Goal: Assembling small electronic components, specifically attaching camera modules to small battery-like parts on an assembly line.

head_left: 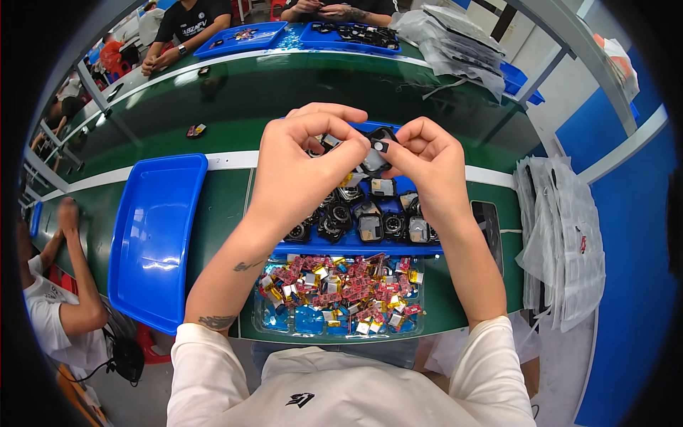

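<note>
Nearest the wearer, below both wrists, a clear tray [420, 324] holds a heap of small red and gold wrapped parts [341, 292] on a blue liner. Just beyond it, directly under the hands, a blue tray [356, 250] carries rows of small black round and square casings [370, 224].

The left hand [302, 167] is raised above this tray, fingers curled and pressed together, thumb and forefinger pinching a small metallic component [331, 140]. The right hand [427, 164] faces it, fingertips nearly touching those of the left, and pinches a black casing [377, 153] between thumb and fingers. The component and the casing meet between the two hands, held clear of the counter [228, 206].

To the left of the left hand, an empty-looking blue tray [153, 242] lies on the green counter. To the right of the right hand lies a stack of clear plastic bags [562, 242].

Beyond the hands, across the counter, further blue trays [242, 39] sit before other seated people; a second bundle of bags [455, 43] lies far right. Another person's arm [78, 277] shows at far left.
</note>
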`<state>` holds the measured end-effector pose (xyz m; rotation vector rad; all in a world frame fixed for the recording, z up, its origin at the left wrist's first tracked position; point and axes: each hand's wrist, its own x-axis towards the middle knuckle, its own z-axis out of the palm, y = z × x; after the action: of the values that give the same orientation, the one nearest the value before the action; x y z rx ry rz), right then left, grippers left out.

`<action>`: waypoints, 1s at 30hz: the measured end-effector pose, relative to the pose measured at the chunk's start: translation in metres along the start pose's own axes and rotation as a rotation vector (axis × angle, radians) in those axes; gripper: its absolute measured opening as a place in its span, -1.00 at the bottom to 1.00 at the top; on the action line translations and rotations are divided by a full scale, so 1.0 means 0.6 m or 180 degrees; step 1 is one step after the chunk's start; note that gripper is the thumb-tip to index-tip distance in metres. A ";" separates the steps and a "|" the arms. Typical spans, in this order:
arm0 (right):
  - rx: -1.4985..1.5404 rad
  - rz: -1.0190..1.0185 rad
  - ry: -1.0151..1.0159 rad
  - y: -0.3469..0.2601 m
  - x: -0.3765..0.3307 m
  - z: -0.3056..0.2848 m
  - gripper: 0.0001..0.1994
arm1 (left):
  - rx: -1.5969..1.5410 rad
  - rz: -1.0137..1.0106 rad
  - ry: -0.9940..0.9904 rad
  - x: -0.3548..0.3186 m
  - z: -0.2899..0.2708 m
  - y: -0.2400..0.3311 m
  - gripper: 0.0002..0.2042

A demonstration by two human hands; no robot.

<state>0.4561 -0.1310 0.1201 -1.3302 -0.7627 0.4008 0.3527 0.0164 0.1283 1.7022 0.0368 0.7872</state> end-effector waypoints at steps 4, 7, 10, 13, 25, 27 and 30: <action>0.0453 -0.0264 0.0130 -0.007 -0.015 0.019 -0.76 | 0.0585 0.0243 0.0189 -0.007 0.013 0.004 -0.93; 0.0353 -0.0421 0.0065 -0.006 -0.017 0.028 -0.73 | 0.0719 0.0377 0.0303 -0.010 0.016 0.004 -0.92; 0.0417 -0.0439 0.0080 -0.006 -0.019 0.033 -0.71 | 0.0746 0.0483 0.0372 -0.010 0.019 0.005 -0.93; 0.0517 -0.0573 0.0081 0.001 -0.020 0.037 -0.72 | 0.0824 0.0550 0.0422 -0.010 0.018 0.004 -0.93; 0.0450 -0.0779 0.0151 0.005 -0.024 0.041 -0.77 | 0.0829 0.0479 0.0429 -0.008 0.019 0.001 -0.92; 0.0401 -0.0811 0.0182 0.006 -0.023 0.041 -0.79 | 0.0849 0.0508 0.0439 -0.009 0.020 -0.001 -0.92; 0.0205 -0.0953 0.0240 0.012 -0.021 0.036 -0.80 | 0.0928 0.0600 0.0455 -0.010 0.021 -0.006 -0.91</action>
<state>0.4333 -0.1222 0.1107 -1.1426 -0.8634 0.1348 0.3558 0.0044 0.1214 1.9402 0.0945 1.0858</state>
